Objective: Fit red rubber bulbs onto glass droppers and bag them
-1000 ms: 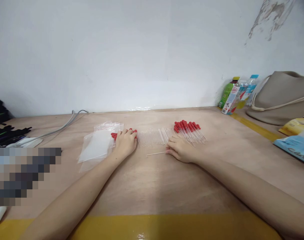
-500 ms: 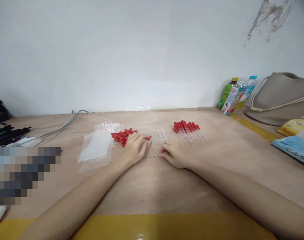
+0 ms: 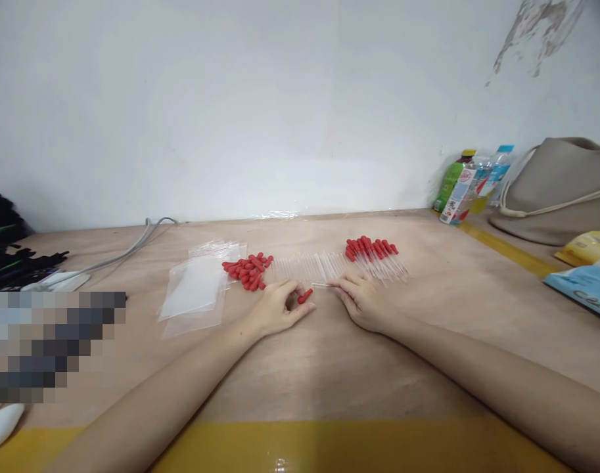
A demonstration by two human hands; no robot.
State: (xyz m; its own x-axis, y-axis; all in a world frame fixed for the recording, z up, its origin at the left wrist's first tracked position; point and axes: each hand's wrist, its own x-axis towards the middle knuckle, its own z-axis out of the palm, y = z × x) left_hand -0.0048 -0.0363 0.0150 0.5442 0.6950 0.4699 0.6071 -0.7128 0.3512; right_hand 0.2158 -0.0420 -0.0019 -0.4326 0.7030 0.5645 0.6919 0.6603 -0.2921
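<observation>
Probably to keep their ends facing, left hand pinches a red bulb, right hand a thin clear tube, both over the table, loose bulbs and bare tubes lying near, presumably for short reaches.

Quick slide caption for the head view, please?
Left hand with a red bulb, right hand holding a thin clear tube.

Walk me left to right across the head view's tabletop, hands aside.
Plastic bags → heap of loose red caps → row of clear tubes → red-capped tubes → drink bottles → grey bag.
</observation>
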